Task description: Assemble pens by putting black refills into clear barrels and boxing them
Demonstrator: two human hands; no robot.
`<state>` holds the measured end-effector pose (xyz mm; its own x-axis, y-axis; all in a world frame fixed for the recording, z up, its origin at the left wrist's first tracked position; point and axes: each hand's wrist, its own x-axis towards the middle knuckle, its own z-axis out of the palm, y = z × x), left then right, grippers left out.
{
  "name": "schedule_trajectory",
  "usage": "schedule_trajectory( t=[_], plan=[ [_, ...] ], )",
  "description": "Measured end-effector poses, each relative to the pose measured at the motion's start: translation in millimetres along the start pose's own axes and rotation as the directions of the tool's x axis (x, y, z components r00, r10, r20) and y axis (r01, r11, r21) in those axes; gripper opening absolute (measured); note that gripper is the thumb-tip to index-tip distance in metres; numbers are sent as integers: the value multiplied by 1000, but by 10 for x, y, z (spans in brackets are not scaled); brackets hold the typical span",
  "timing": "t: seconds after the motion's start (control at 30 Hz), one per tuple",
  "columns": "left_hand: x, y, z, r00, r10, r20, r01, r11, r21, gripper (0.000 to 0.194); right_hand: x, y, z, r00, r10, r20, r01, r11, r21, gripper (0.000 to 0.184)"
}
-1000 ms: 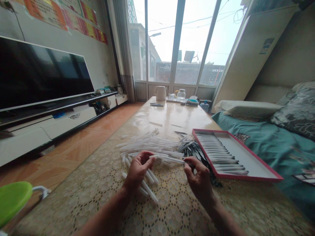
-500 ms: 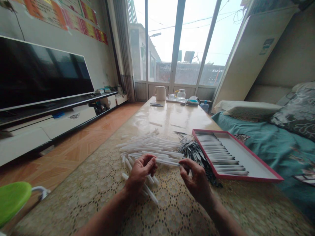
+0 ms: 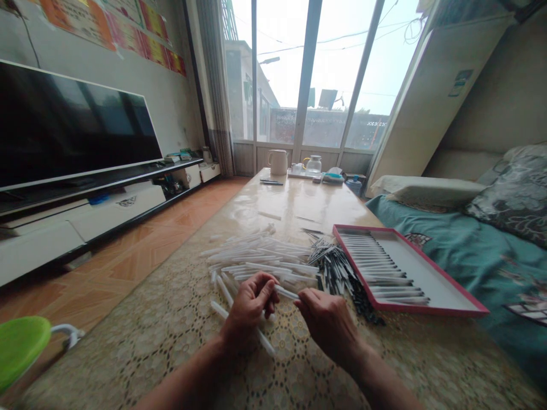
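Note:
My left hand [image 3: 251, 307] and my right hand [image 3: 325, 322] meet over the lace cloth, fingers pinched on the two ends of one white pen barrel [image 3: 286, 292]. The barrel shows only as a short stretch between them. Just beyond lies a heap of white pen barrels [image 3: 260, 257]. To its right is a pile of dark pen refills [image 3: 339, 272]. A red-rimmed flat box [image 3: 436, 307] at the right holds a row of finished pens [image 3: 380, 265].
The long table [image 3: 299, 205] carries a white kettle [image 3: 278, 162] and a glass jar [image 3: 314, 165] at its far end. A television [image 3: 72, 128] on a low stand lines the left wall. A teal-covered couch [image 3: 478, 250] runs along the right. A green stool [image 3: 21, 347] stands lower left.
My right hand has slid left along the barrel toward my left hand, so the visible length between them has shortened. Both hands have dropped slightly nearer to me.

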<state>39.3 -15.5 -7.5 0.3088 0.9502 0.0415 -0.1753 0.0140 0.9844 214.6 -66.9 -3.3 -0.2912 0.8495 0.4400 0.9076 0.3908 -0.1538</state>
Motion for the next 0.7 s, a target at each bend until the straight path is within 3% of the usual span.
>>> schedule_trajectory(
  t=[0.17,0.3,0.5,0.6,0.7],
  plan=[
    [-29,-26,16,1000,-3,-12,2,1000,-17,34,-18,-17,26,1000,25,-1,-25,998,60,28],
    [-57,-30,17,1000,19,-12,-20,1000,-7,31,-32,-31,41,997,75,30,-80,975,210,31],
    [-126,26,41,998,58,-3,-58,998,10,26,-21,-12,12,974,158,160,-221,807,547,38],
    [-129,33,56,997,72,7,-73,997,17,26,-3,7,0,963,152,221,-259,738,623,42],
    [-97,12,64,998,65,14,-66,997,30,29,24,28,-9,961,151,231,-265,733,626,41]
  ],
)
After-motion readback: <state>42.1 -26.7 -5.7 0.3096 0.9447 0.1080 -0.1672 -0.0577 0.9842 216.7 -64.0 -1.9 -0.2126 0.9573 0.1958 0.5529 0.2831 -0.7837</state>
